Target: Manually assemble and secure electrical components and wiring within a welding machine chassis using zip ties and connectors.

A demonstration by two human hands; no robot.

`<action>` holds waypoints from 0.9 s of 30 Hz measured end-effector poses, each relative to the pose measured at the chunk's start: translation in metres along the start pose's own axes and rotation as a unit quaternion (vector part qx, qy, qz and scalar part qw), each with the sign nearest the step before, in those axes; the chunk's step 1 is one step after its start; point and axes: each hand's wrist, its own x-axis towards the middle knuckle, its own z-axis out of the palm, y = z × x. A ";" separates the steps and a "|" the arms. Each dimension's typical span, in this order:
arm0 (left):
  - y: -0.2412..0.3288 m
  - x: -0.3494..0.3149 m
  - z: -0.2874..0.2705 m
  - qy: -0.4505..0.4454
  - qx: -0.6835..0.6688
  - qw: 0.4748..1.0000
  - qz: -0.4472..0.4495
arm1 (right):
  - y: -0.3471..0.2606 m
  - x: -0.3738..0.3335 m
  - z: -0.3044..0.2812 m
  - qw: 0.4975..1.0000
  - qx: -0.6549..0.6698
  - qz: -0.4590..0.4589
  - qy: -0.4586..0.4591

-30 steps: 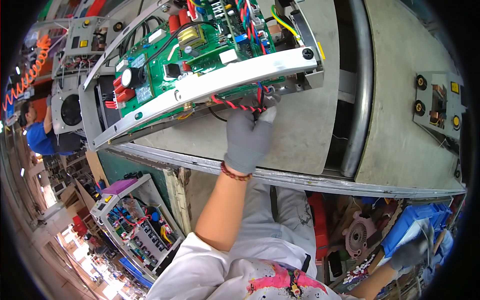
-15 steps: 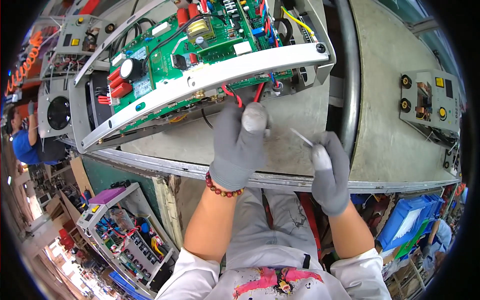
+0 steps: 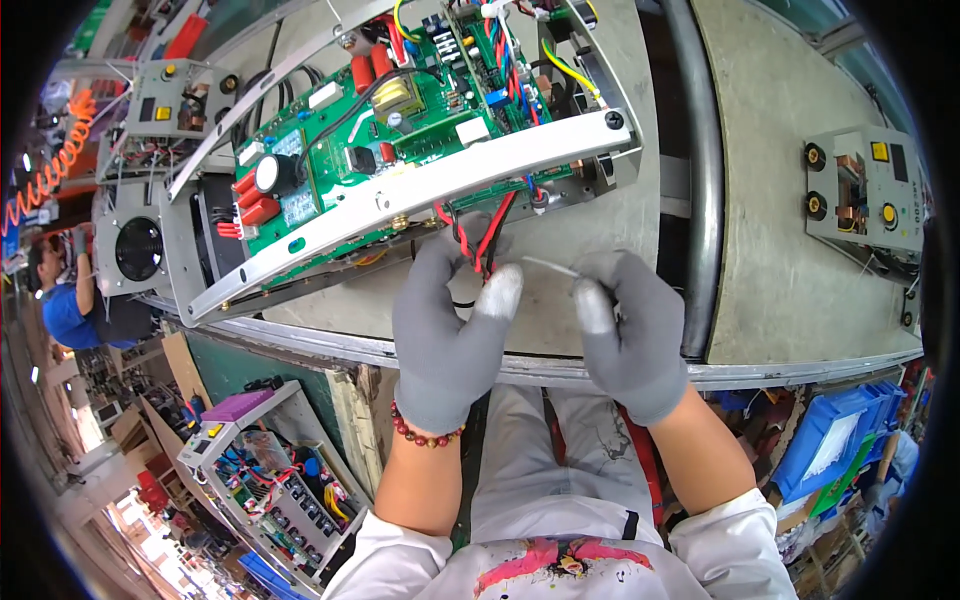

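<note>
My left hand (image 3: 445, 335), in a grey glove with a whitened thumb tip, is closed around red and black wires (image 3: 489, 240) that hang below the front rail of an open electrical unit. Between the thumb and fingers of my gloved right hand (image 3: 638, 335) is a thin white cable tie (image 3: 550, 267). Its free end points left, close to the wires, and I cannot tell whether it touches them. The unit's green circuit board (image 3: 340, 170) lies behind a tilted white metal rail (image 3: 400, 193), with red, black and yellow parts on it.
A metal bar (image 3: 706, 180) runs along the bench to the right of the unit. Beyond it stands a grey machine (image 3: 865, 195). Below the bench at left is another open unit (image 3: 275, 480); blue bins (image 3: 830, 440) are at lower right. A person in blue (image 3: 70, 305) works far left.
My right hand has moved left and up, bringing the cable tie close to the wires. My left hand has shifted slightly left, and more of the wires shows.
</note>
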 end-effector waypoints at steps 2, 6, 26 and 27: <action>0.007 -0.003 -0.005 0.036 0.008 0.998 0.043 | -0.006 0.002 0.000 1.000 -0.001 -0.029 -0.001; 0.018 -0.008 -0.009 0.053 -0.046 0.997 0.040 | -0.019 0.008 -0.003 0.997 -0.071 -0.012 -0.010; 0.061 0.062 -0.071 -0.062 0.414 0.859 0.295 | -0.047 0.051 0.037 0.985 -0.104 -0.122 0.060; 0.060 0.061 -0.070 -0.066 0.415 0.858 0.294 | -0.048 0.051 0.037 0.985 -0.101 -0.126 0.066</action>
